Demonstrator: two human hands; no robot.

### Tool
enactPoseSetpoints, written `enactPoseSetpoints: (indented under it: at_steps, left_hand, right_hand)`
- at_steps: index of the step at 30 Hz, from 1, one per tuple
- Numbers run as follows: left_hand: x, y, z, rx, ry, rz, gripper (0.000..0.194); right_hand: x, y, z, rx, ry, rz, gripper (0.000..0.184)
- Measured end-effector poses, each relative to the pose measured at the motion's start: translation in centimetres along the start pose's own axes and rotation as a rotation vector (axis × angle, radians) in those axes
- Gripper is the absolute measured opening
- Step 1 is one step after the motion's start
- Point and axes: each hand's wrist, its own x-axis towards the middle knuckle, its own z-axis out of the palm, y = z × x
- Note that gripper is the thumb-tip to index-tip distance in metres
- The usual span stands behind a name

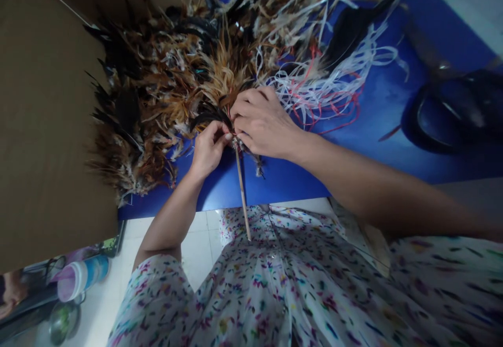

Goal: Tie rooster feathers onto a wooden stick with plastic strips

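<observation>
A thin wooden stick [242, 192] points down toward my lap, its upper end among brown feathers [223, 69] between my hands. My left hand [211, 145] is closed in a pinch beside the stick's top. A thin red strand runs from these fingertips toward the other hand. My right hand [264, 121] curls over the base of the feathers from the right, fingers closed; its fingertips are partly hidden. Dark feathers [210, 119] stick out just above my left thumb and forefinger.
A heap of brown and black feathers [157, 90] covers the blue tabletop [275, 182]. White and red plastic strings [326, 90] lie to the right, near black scissors handles [428, 111]. Cardboard [47, 116] stands at left. Below it are a bucket [82, 278] and another person's hand [13, 294].
</observation>
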Motion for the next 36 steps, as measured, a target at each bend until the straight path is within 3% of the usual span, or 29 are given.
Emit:
enactPoseSetpoints:
  at_steps: [5, 13, 26, 28, 31, 34, 36]
  left_hand:
    - [0.1, -0.3, -0.3, -0.023, 0.010, -0.033, 0.026]
    - [0.3, -0.8, -0.5, -0.215, 0.007, -0.105, 0.038]
    - [0.3, 0.4, -0.7, -0.394, 0.025, -0.205, 0.041]
    - [0.4, 0.4, -0.8, -0.384, 0.028, -0.205, 0.039]
    - [0.4, 0.2, -0.9, -0.347, 0.030, -0.168, 0.036]
    - [0.5, -0.2, -1.0, -0.261, 0.041, -0.085, 0.033]
    - [0.4, -0.3, -1.0, -0.170, 0.065, -0.014, 0.029]
  right_hand:
    - [0.0, -0.3, -0.5, -0.065, -0.048, -0.084, 0.025]
    - [-0.1, -0.5, 0.0, -0.074, -0.130, -0.121, 0.024]
    - [-0.3, -1.6, 0.0, 0.069, -0.310, 0.058, 0.024]
    - [-0.2, -1.2, 0.3, 0.166, -0.284, 0.069, 0.022]
    - [0.1, -0.3, 1.0, 0.339, -0.130, 0.087, 0.023]
    - [0.5, 0.5, 2.0, 0.455, 0.035, 0.125, 0.021]
    - [0.7, 0.8, 2.7, 0.495, 0.068, 0.146, 0.021]
